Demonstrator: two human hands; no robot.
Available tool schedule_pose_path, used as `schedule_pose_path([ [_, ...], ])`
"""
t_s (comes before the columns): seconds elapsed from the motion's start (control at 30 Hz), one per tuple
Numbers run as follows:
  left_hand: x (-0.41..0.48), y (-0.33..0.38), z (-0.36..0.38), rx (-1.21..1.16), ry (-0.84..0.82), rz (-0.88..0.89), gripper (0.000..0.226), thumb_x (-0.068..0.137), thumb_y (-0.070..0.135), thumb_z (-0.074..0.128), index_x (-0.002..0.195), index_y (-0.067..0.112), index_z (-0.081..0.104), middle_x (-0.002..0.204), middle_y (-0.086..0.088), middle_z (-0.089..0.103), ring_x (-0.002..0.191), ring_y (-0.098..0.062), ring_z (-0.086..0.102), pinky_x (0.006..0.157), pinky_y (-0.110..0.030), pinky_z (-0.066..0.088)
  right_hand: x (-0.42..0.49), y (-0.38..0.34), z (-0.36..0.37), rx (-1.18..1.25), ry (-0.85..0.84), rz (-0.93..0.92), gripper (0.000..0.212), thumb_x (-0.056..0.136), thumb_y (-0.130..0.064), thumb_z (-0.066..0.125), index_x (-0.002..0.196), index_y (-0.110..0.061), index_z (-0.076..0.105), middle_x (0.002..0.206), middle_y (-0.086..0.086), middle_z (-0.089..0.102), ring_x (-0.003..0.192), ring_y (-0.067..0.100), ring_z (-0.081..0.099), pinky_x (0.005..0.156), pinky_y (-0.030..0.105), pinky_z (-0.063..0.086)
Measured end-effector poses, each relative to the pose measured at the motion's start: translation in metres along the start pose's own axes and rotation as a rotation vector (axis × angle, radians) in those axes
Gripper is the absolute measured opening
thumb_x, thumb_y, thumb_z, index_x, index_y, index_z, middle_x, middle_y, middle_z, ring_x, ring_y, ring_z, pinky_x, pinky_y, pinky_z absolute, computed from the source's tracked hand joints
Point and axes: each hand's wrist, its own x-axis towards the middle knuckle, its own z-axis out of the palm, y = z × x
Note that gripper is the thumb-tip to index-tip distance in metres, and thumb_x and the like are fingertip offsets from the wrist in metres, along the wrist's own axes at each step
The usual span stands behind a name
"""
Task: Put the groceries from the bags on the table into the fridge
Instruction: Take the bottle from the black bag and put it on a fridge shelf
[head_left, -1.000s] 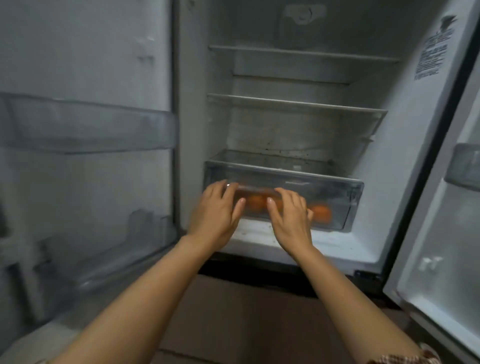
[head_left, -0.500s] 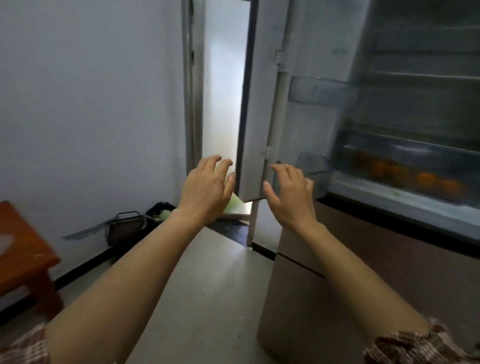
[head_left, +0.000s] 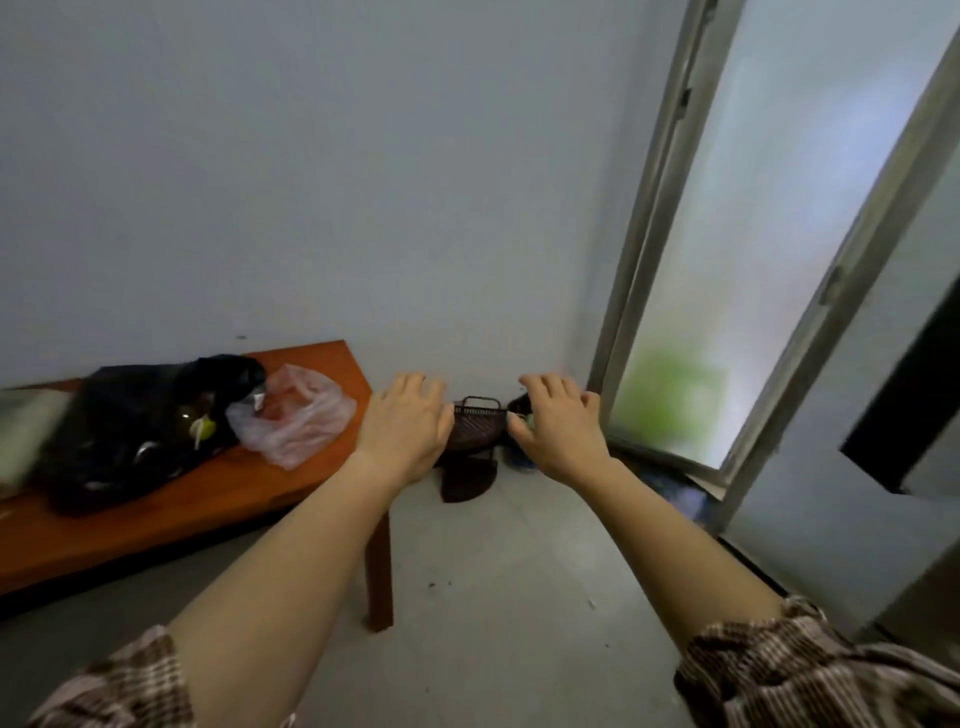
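Note:
A low orange wooden table (head_left: 218, 488) stands at the left against the wall. On it lie a black plastic bag (head_left: 135, 421) with a green round item (head_left: 205, 427) showing, and a clear pinkish plastic bag (head_left: 296, 415) beside it. My left hand (head_left: 405, 431) and my right hand (head_left: 558, 431) are stretched out in front of me, empty, fingers apart, to the right of the table's corner. The fridge is out of view except a dark edge at the far right (head_left: 904, 415).
A dark brown plastic basket (head_left: 478, 426) sits on the floor against the wall, between my hands. A doorway with a frosted panel (head_left: 753, 260) stands to the right. The grey floor (head_left: 493, 597) spreads out below.
My view has swung left from the fridge drawer with the oranges to the table with the bags. Both hands left the drawer and stay raised, empty.

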Motion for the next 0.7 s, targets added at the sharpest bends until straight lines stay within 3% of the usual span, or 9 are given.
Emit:
schedule_pose_path([
  [0.07,0.006,-0.047,0.008,0.014,-0.018,-0.052,0.066,0.085,0.044,0.011,0.117,0.01,0.057,0.115,-0.015,0.058,0.107,-0.033,0.053,0.084,-0.043,0.046,0.032,-0.032,0.026,0.021,-0.065,-0.014,0.051,0.095,-0.042,0.044,0.141,-0.02,0.035,0.139,0.005,0.043,0.13,0.026,0.036,0.105,0.049,0.028],
  [0.23,0.004,-0.159,0.022,0.06,-0.076,-0.232,0.042,0.097,0.037,0.031,0.127,0.012,0.047,0.126,-0.013,0.052,0.114,-0.029,0.049,0.088,-0.042,0.045,0.097,-0.121,0.081,0.06,-0.17,-0.117,0.052,0.095,-0.044,0.044,0.141,-0.021,0.034,0.141,0.004,0.041,0.132,0.025,0.034,0.107,0.05,0.025],
  [0.43,0.004,-0.277,0.036,0.073,-0.085,-0.383,0.039,0.099,0.035,0.033,0.131,0.017,0.045,0.129,-0.008,0.049,0.118,-0.027,0.046,0.09,-0.041,0.043,0.153,-0.226,0.144,0.08,-0.221,-0.239,0.052,0.094,-0.043,0.044,0.139,-0.02,0.035,0.138,0.005,0.043,0.128,0.025,0.037,0.102,0.047,0.028],
  [0.7,0.0,-0.439,0.071,0.111,-0.271,-0.369,0.041,0.1,0.039,0.03,0.134,0.019,0.041,0.133,-0.007,0.045,0.123,-0.025,0.042,0.096,-0.04,0.04,0.213,-0.348,0.231,0.12,-0.317,-0.183,0.055,0.095,-0.043,0.044,0.143,-0.02,0.031,0.15,0.007,0.033,0.138,0.028,0.029,0.108,0.052,0.023],
])
